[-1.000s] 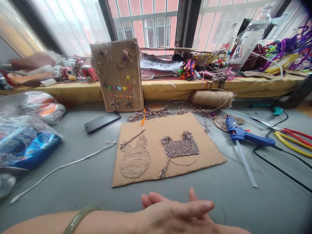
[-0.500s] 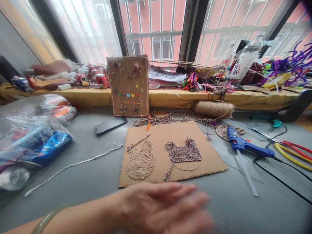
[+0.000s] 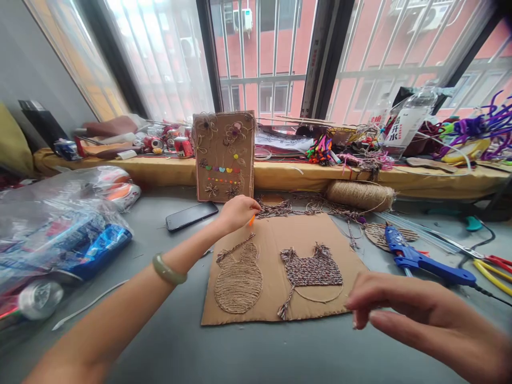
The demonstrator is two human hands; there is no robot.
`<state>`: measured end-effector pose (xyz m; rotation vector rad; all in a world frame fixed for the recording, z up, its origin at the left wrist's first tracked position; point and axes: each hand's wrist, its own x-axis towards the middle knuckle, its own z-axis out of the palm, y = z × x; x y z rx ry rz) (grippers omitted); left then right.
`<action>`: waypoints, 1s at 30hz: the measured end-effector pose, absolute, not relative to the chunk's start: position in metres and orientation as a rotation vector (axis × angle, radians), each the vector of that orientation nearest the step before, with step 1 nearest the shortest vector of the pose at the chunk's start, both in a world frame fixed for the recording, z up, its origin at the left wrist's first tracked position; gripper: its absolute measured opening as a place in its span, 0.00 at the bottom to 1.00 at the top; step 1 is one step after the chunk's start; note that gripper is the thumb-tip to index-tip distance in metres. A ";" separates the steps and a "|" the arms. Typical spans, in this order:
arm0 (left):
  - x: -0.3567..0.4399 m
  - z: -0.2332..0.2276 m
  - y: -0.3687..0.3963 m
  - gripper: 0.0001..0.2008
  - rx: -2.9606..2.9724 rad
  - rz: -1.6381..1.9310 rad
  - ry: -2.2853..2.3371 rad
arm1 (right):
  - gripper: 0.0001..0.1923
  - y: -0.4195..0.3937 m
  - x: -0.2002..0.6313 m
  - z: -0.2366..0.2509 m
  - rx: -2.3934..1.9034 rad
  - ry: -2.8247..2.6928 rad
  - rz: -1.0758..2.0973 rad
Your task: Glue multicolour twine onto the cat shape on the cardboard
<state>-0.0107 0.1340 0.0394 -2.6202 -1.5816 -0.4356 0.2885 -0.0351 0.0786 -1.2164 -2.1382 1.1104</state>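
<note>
Your right hand [image 3: 424,320] hangs nearest you, low at the right, above the grey tabletop [image 3: 180,346]. Its fingers are loosely curled and point left toward the near right corner of the flat brown cardboard sheet [image 3: 272,237]; it grips nothing.

At the left, a clear plastic bag [image 3: 52,213] holds blue and orange packets, blurred behind the film.

The cardboard sheet carries two glued twine shapes: a tan jute rabbit outline [image 3: 238,280] on the left and a mottled woven twine patch with tassels [image 3: 312,269] on the right.

Your left arm, with a green bangle [image 3: 168,271] at the wrist, stretches across the table to the sheet's far left corner. There your left hand [image 3: 236,212] pinches a small orange piece [image 3: 252,220] between the fingertips, right at the cardboard's far edge, well apart from your right hand.

Beyond it lie a black phone [image 3: 192,215], loose twine scraps [image 3: 276,208], a jute spool [image 3: 360,194] and a blue glue gun [image 3: 420,258]. An upright decorated cardboard panel [image 3: 224,157] leans against the yellow sill [image 3: 280,173].
</note>
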 end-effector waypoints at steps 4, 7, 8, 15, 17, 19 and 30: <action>0.005 0.036 0.173 0.14 -2.622 -0.294 -1.637 | 0.11 -0.029 0.275 0.069 -1.335 -2.220 1.137; 0.013 0.033 0.192 0.15 -2.639 -0.196 -1.632 | 0.11 -0.034 0.278 0.054 -1.304 -2.279 1.073; 0.015 0.033 0.196 0.15 -2.649 -0.161 -1.624 | 0.10 -0.035 0.281 0.049 -1.305 -2.286 1.074; 0.018 0.042 0.209 0.16 -2.640 -0.054 -1.569 | 0.09 -0.034 0.301 0.035 -1.382 -2.295 0.990; 0.017 0.047 0.213 0.16 -2.619 -0.069 -1.573 | 0.09 -0.033 0.305 0.034 -1.386 -2.272 0.972; 0.018 0.050 0.216 0.16 -2.620 -0.091 -1.563 | 0.09 -0.031 0.308 0.036 -1.382 -2.258 0.989; 0.088 0.032 0.215 0.15 -2.934 -0.047 -1.331 | 0.12 -0.026 0.307 0.045 -1.451 -2.237 1.251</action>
